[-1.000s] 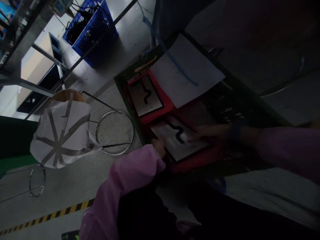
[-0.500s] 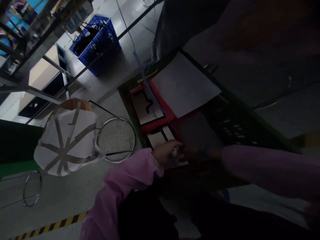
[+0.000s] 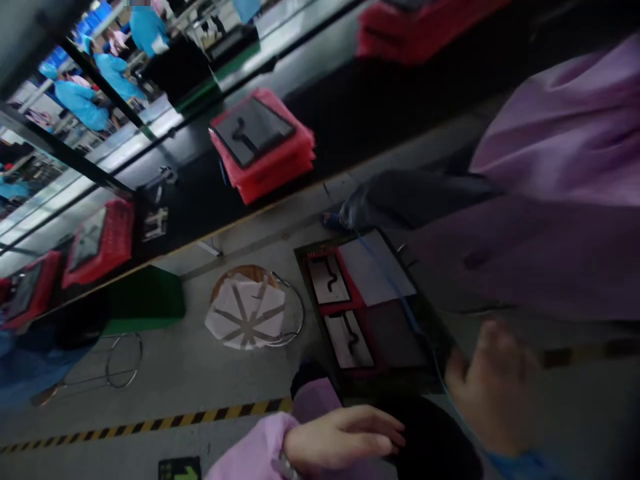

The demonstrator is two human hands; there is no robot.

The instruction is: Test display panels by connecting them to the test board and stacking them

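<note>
My left hand [image 3: 345, 437] lies low in the view with its fingers stretched out flat, and it holds nothing. My right hand [image 3: 493, 387] hovers to its right, smeared by motion, beside a thin blue cord [image 3: 400, 297]. Beyond both hands a black crate [image 3: 313, 303] stands on the floor. In it lie two red trays, each carrying a grey plate [image 3: 349, 340] with a black S-shaped piece, and a white sheet [image 3: 377, 267]. Neither hand touches the crate.
A stool with a white taped seat [image 3: 245, 313] stands left of the crate, and a bare stool ring [image 3: 120, 360] further left. Stacked red trays [image 3: 263, 143] ride a dark conveyor. A person in a purple smock [image 3: 550, 167] sits at the right. Yellow-black tape [image 3: 150, 421] marks the floor.
Both hands have drawn back from the grey plate in the crate toward me. The view has swung up, so the conveyor and the seated person now show.
</note>
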